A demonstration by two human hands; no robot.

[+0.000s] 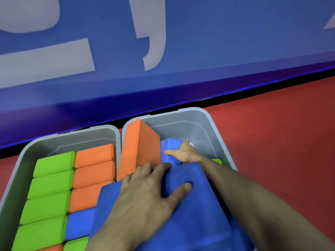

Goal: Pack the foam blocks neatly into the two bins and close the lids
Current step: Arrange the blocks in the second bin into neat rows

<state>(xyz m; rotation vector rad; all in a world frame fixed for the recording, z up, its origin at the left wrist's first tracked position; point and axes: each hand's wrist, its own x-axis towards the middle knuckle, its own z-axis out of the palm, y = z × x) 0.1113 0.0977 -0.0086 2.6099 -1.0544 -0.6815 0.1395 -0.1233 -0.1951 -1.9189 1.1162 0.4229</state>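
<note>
Here both hands [145,192] [183,151] grip matte blue foam blocks [190,211] above smooth grey bin [208,120].

red floor [281,127], blue lettered banner [199,51]

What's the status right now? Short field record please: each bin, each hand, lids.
left bin: rows of green, orange and blue blocks lying flat
right bin: orange block standing on end at its left wall; far part unfilled
left hand: grips big blue block over the bins
right hand: down in right bin, on small blue block
lids: none in view
</note>
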